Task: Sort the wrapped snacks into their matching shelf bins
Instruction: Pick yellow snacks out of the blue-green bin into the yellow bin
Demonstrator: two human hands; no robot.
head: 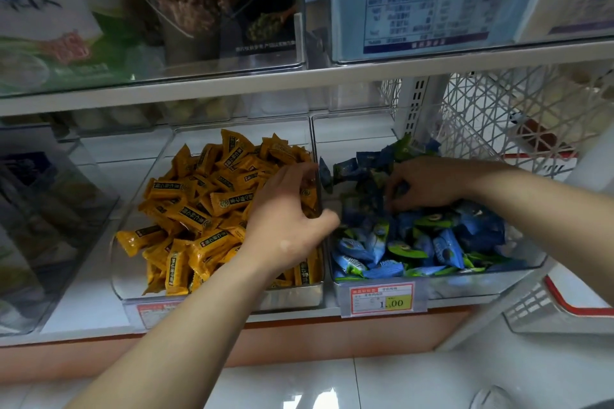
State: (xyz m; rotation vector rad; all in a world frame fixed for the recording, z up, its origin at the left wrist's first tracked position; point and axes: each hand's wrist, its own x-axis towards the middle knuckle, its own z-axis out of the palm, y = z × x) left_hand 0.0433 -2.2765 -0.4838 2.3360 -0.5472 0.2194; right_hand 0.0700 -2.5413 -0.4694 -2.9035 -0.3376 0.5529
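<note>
Two clear bins stand side by side on the lower shelf. The left bin (133, 262) is heaped with orange wrapped snacks (199, 199). The right bin (481, 279) holds blue and green wrapped snacks (438, 242). My left hand (289, 226) reaches over the right side of the orange heap, fingers deep among the wrappers by the wall between the bins, thumb over that wall. Whether it holds a snack is hidden. My right hand (428, 183) lies on the blue heap with fingers curled down into the wrappers, seemingly pinching a dark blue snack.
A price tag (382, 300) reading 1.00 hangs on the right bin's front. A white lattice basket (498, 116) stands at the right behind it. Clear bins of boxed goods (212, 10) fill the upper shelf. Another clear bin (50, 209) sits far left.
</note>
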